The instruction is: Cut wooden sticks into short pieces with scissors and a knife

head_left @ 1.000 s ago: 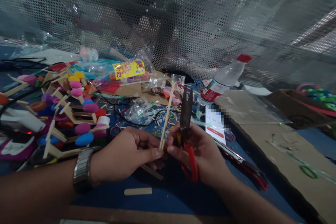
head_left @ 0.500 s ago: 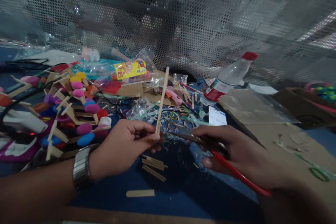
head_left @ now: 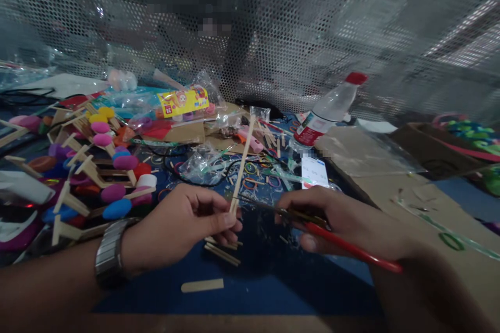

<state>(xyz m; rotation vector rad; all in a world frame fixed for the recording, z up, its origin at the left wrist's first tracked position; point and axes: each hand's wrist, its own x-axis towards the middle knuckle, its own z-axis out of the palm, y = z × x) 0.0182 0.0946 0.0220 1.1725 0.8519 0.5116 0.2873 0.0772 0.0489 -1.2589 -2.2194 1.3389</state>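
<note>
Head cam: pinching long stick (head_left: pixel 245 156) nr its lower end w/ L hand (head_left: pixel 175 229), thumb and fingers clamped together on it, stick pointing up and leaning slightly R. Wearing silver watch (head_left: pixel 110 255) on L wrist. Gripping scissors (head_left: pixel 312 224) w/ R hand (head_left: pixel 347 218), fingers closed round red handles, blades pointing L and reaching lower part of long stick, just above L thumb. Can't tell if blades are touching wood.

Lying below L hand on blue table (head_left: pixel 273 296): few short sticks (head_left: pixel 222 254), partly hidden; nearer, flat stick piece (head_left: pixel 202 285) w/ one rounded end. Showing at L: heap of stick frames (head_left: pixel 99 174) w/ coloured ovals (head_left: pixel 117 209). Lying beyond hands: rubber bands (head_left: pixel 250 184), clear wrap (head_left: pixel 201 164), pink tool (head_left: pixel 252 139) and yellow-label pack (head_left: pixel 184 101). Lying past R hand: phone (head_left: pixel 313 170), screen lit; tilting behind it, red-cap bottle (head_left: pixel 326 109). Resting at R: cardboard (head_left: pixel 402 213) w/ green ring (head_left: pixel 451 241) on top. Rising at back: perforated screen (head_left: pixel 273 36).
</note>
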